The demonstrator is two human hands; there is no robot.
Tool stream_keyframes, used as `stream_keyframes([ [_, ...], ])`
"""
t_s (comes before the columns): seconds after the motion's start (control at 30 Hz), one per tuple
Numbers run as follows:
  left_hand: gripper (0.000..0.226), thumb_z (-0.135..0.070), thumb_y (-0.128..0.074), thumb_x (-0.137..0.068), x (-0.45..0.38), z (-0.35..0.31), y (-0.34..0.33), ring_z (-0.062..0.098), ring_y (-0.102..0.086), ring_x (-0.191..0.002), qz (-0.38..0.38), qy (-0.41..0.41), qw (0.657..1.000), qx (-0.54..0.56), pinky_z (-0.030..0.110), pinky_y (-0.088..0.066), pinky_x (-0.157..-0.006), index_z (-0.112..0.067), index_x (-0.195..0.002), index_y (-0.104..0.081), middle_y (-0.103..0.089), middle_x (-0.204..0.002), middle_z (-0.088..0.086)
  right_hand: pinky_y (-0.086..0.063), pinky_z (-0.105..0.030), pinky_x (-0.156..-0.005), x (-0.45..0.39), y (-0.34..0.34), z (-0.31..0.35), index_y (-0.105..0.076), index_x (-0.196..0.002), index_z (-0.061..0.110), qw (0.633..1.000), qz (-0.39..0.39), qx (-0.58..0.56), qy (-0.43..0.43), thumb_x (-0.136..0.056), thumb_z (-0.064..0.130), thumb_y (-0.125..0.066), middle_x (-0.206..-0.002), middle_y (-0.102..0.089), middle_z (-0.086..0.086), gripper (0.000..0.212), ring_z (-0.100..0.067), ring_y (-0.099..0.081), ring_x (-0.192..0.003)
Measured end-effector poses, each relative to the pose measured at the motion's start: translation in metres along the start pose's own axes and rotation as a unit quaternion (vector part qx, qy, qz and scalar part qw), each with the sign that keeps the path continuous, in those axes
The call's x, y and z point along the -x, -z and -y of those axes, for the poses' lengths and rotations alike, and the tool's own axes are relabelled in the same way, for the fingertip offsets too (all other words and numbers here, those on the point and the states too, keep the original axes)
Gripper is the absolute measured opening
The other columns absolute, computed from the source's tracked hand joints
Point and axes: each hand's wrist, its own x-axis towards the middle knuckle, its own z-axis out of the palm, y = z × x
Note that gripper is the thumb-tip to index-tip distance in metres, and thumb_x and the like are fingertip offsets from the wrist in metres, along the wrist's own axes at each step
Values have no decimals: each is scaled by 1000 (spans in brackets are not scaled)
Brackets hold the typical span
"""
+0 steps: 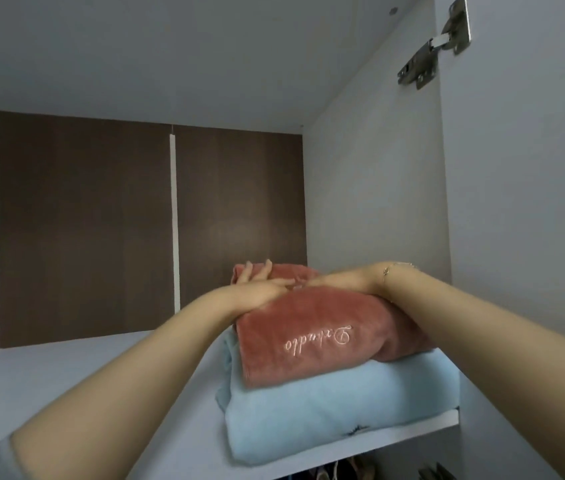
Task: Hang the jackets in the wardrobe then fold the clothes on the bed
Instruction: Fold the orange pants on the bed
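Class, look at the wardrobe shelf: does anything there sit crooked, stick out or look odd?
Yes. The blue garment juts past the shelf's front edge, and the pink one lies skewed on top with its lettering upside down. Both hands, left and right, press flat on it.

White wardrobe shelf [49, 382], upper compartment, brown back panel behind. Folded light blue garment [326, 410] lies directly on the shelf at its right end, against the side wall, front fold overhanging the shelf edge a bit. Rest of shelf surface bare white.
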Motion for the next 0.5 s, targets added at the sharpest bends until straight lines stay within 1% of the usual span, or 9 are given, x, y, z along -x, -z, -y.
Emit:
stream_keyframes([
  [0.07, 44, -44, -33, -104, 0, 6, -2, 24, 26, -147, 26, 30, 998, 57, 53, 17, -116, -41, -147, -34, 11, -163, -7, -27, -27, -111, -2, -3, 1, -35, -149, 29, 1000, 10, 5, -16, -102, 49, -34, -151, -39, 7, 51, -10, -41, -132],
  [0.13, 52, -49, -33, -102, 3, 3, 1, 26, 27, -146, 43, 66, 992, 100, 51, 18, -115, -36, -152, -28, 15, -164, -2, -33, -31, -112, 2, -3, 6, -39, -146, 33, 999, 23, -11, -18, -102, 48, -35, -146, -48, 8, 47, -14, -49, -130],
  [0.2, 63, -56, -37, -98, 9, 0, 6, 25, 25, -147, 41, 95, 986, 131, 46, 17, -116, -32, -155, -21, 16, -164, 1, -45, -23, -100, 12, -2, 8, -53, -131, 45, 999, 31, -21, -13, -102, 49, -35, -128, -62, 17, 34, -5, -61, -116],
  [0.27, 66, -58, -40, -98, 10, 0, 9, 26, 23, -148, 35, 98, 985, 137, 45, 15, -117, -32, -155, -21, 14, -164, 3, -48, -18, -83, 26, 0, 7, -67, -102, 47, 1000, 1, -17, -18, -99, 52, -38, -107, -70, 23, 30, 4, -66, -98],
  [0.3, 63, -55, -41, -98, 10, -2, 12, 27, 19, -149, 31, 85, 988, 128, 46, 12, -120, -30, -155, -25, 10, -164, 5, -46, -21, -87, 33, 2, 6, -69, -98, 43, 999, -46, 8, -16, -98, 54, -39, -108, -70, 20, 31, 1, -65, -99],
  [0.33, 58, -50, -42, -100, 13, -5, 15, 29, 10, -151, 26, 62, 991, 115, 45, 5, -122, -28, -152, -33, 0, -165, 7, -44, -25, -95, 40, 4, 4, -70, -98, 37, 994, -104, 37, -15, -97, 53, -42, -111, -69, 15, 32, -3, -63, -104],
  [0.4, 42, -38, -48, -100, 20, -15, 24, 26, -30, -144, -16, 32, 993, 111, 32, -23, -117, -21, -138, -56, -38, -155, 9, -42, -32, -106, 49, 11, 1, -73, -104, 28, 979, -197, 57, -1, -98, 44, -49, -114, -69, 8, 29, -11, -62, -110],
  [0.43, 35, -32, -52, -99, 25, -20, 30, 24, -49, -130, -50, 37, 990, 123, 28, -37, -108, -18, -128, -64, -54, -142, 8, -42, -32, -107, 56, 12, 1, -74, -107, 25, 972, -227, 53, 10, -98, 38, -53, -114, -70, 6, 26, -12, -62, -111],
  [0.5, 21, -23, -58, -94, 35, -28, 41, 21, -64, -105, -116, 43, 979, 160, 30, -50, -95, -19, -108, -73, -68, -118, 4, -46, -27, -104, 72, 12, 5, -74, -109, 21, 960, -275, 19, 43, -97, 28, -58, -112, -71, 4, 22, -13, -63, -110],
])
